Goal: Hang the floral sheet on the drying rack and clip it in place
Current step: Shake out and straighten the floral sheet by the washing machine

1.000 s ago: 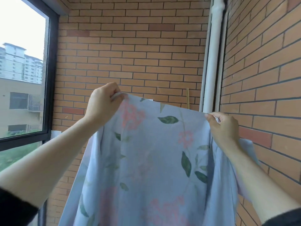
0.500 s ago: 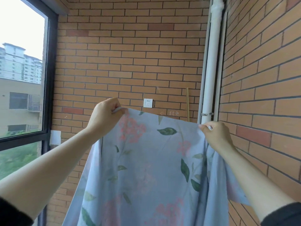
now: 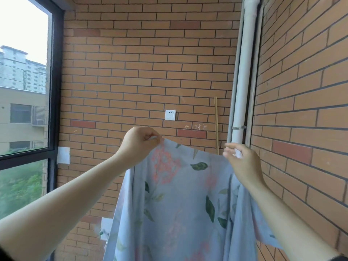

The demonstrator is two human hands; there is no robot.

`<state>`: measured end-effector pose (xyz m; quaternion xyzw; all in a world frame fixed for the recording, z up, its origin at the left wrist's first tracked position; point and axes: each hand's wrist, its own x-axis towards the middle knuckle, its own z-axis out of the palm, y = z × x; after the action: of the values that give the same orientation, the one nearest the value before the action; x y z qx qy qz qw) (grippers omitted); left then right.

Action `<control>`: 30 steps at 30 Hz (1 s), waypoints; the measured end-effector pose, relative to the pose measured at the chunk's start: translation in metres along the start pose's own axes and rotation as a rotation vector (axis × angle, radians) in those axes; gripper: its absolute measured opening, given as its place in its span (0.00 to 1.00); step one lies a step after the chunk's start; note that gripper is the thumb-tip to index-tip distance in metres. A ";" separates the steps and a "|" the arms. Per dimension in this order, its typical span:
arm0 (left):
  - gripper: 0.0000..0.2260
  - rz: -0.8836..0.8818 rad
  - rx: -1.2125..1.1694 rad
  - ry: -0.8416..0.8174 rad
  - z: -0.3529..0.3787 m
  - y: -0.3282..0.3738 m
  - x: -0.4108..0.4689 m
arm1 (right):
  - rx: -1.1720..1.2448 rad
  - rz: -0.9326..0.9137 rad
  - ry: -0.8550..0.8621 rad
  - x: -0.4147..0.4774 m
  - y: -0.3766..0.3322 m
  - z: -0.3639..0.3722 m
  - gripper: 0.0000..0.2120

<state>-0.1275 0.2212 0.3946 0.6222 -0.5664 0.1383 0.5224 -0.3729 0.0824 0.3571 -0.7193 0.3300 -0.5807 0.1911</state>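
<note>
Top edge of the floral sheet (image 3: 180, 204) runs sideways between the hands: left hand (image 3: 138, 147) fingers (image 3: 150, 138) pinch it, right hand (image 3: 244, 164) grip too blurred to tell (no rack visible).

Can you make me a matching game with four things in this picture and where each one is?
Things:
1. floral sheet
2. wall socket
3. white pipe
4. window

Places:
A. in the right corner, running up
B. on the left, with buildings outside
C. pinched at its top edge by the left hand
D. on the back brick wall

Pairs: 1-C, 2-D, 3-A, 4-B
</note>
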 end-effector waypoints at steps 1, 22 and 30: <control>0.05 0.004 0.009 -0.013 0.002 0.001 -0.002 | 0.045 -0.032 -0.071 -0.010 -0.007 0.004 0.11; 0.13 0.089 -0.072 -0.243 0.023 -0.002 -0.065 | 0.320 -0.138 -0.366 -0.069 -0.018 0.043 0.10; 0.18 -0.122 -0.397 -0.298 0.044 -0.048 -0.127 | 0.087 -0.307 -0.223 -0.048 -0.020 0.025 0.10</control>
<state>-0.1459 0.2481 0.2552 0.5541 -0.6146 -0.1009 0.5524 -0.3492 0.1272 0.3301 -0.8123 0.1675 -0.5333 0.1665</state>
